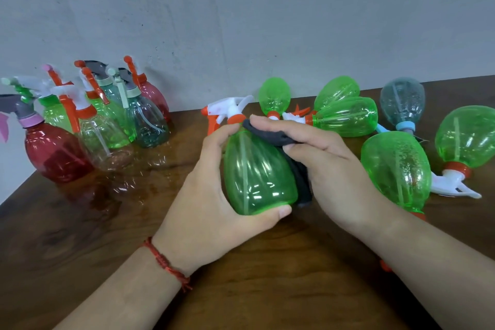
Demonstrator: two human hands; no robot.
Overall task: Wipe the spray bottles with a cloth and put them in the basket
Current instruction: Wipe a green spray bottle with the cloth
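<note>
The left hand (211,195) was curled around a green spray bottle (257,174), thumb hooked under its base and fingers (227,131) wrapped behind the shoulder, so the grip was firmly closed on it. The right hand (329,166) pressed a dark cloth (297,166) against the bottle's right flank, its fingers only partly bent, flattened over the fabric rather than pinching it. The bottle was held above the wooden table (267,289) at the middle of the view, its white and orange trigger head (227,111) pointing toward twelve o'clock.

Outward from there, at about two to three o'clock, a scatter of bottles lay on their sides: several green ones (396,169) and one greyish one (401,100). At about ten o'clock a cluster of upright bottles (104,112), red, clear, green and teal, stood against the wall (241,8).

No basket showed anywhere in the view, so nothing could be confirmed as put away. Judging by the layout, the wiping stage was under way on this one bottle; whether the upright group had been cleaned already and the fallen ones awaited their turn could not be told. Every bottle in view, at least, remained to be placed in the basket.
</note>
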